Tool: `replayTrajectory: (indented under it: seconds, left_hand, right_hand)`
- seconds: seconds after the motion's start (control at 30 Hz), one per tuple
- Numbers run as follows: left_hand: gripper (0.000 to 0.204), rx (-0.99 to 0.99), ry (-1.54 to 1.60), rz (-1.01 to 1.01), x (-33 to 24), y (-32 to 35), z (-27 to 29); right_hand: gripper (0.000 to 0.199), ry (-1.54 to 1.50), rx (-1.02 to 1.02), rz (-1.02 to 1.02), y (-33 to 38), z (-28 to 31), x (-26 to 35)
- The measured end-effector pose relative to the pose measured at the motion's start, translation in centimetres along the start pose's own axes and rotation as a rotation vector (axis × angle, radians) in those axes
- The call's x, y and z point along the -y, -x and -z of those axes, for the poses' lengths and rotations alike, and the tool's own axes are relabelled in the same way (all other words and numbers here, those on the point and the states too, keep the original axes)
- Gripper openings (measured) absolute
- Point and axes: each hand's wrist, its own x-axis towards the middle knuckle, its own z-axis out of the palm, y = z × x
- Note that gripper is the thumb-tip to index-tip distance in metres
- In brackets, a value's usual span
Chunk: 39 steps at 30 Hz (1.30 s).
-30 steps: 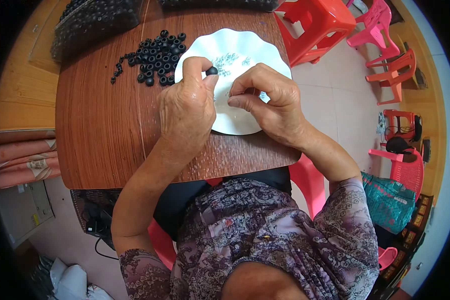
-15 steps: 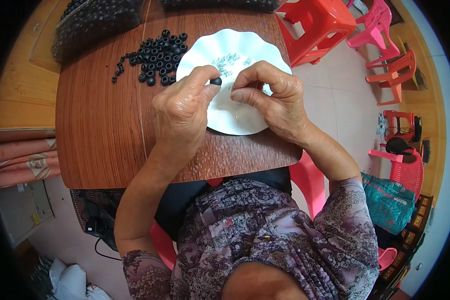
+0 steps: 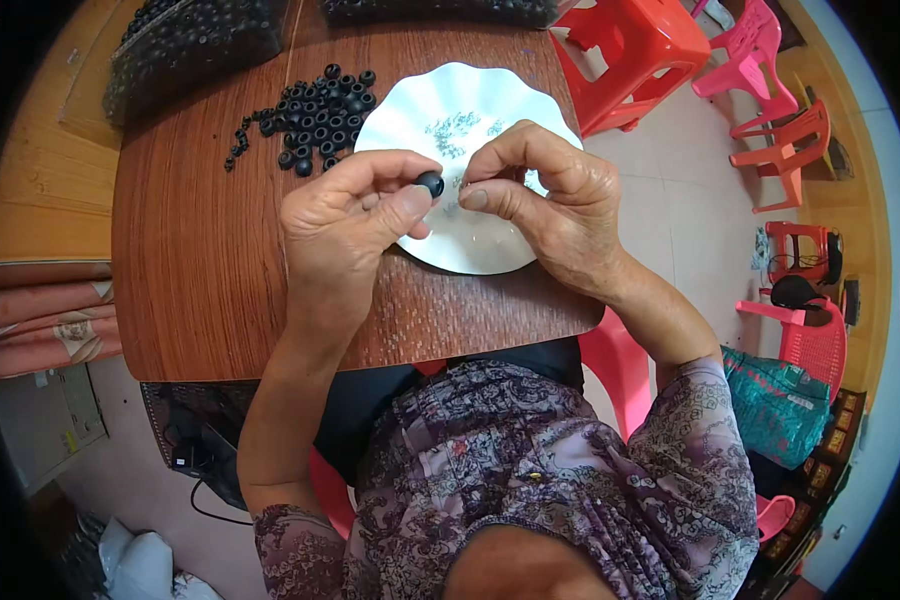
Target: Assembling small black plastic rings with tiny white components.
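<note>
Between the thumb and index finger of my left hand (image 3: 345, 210) sits a small round black bead-like piece (image 3: 430, 184), with a dark opening toward its right side. Facing it, a short gap away, my right hand (image 3: 555, 205) has its thumb and index finger pinched together; what lies between those fingertips is too small to make out. Both hands hover over a white scalloped plate (image 3: 460, 90) with a grey-green floral print. Left of the plate, a pile of similar black pieces (image 3: 320, 115) rests on the brown wooden table (image 3: 205, 260), with tinier black ones along its left side.
Two clear containers stand at the table's far side, the left bin (image 3: 195, 60) full of black pieces and the other bin (image 3: 440, 10) beside it. A red stool (image 3: 635, 60) is beyond the right corner. Pink and orange chairs (image 3: 785, 155) line the right wall.
My left hand has turned and lowered slightly, so the black piece now shows its opening. The right hand stays pinched in nearly the same place.
</note>
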Motion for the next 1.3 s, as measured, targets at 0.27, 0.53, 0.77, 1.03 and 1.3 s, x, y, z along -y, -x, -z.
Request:
replayTrajectory:
  seconds: [0.27,0.53,0.77,1.03,1.3]
  left_hand:
    - [0.018,-0.063,0.233,0.108,0.2,1.0,0.5]
    - [0.017,-0.127,0.296,0.121,0.2,1.8,0.9]
    - [0.017,-0.164,0.61,0.252,-0.6,2.6,1.9]
    - [0.017,-0.165,0.758,0.261,-0.5,4.0,4.7]
    - [0.013,-0.136,0.745,0.252,0.7,4.9,8.4]
  right_hand:
    - [0.014,0.072,0.069,0.098,-1.0,-0.9,1.2]
    - [0.018,0.148,0.049,0.261,-2.2,-2.4,1.8]
    - [0.04,0.484,0.077,0.55,-1.8,-3.8,3.4]
    - [0.033,0.172,0.254,0.292,-3.6,-5.5,4.3]
    - [0.015,0.293,0.289,0.245,-12.2,-10.4,-1.4]
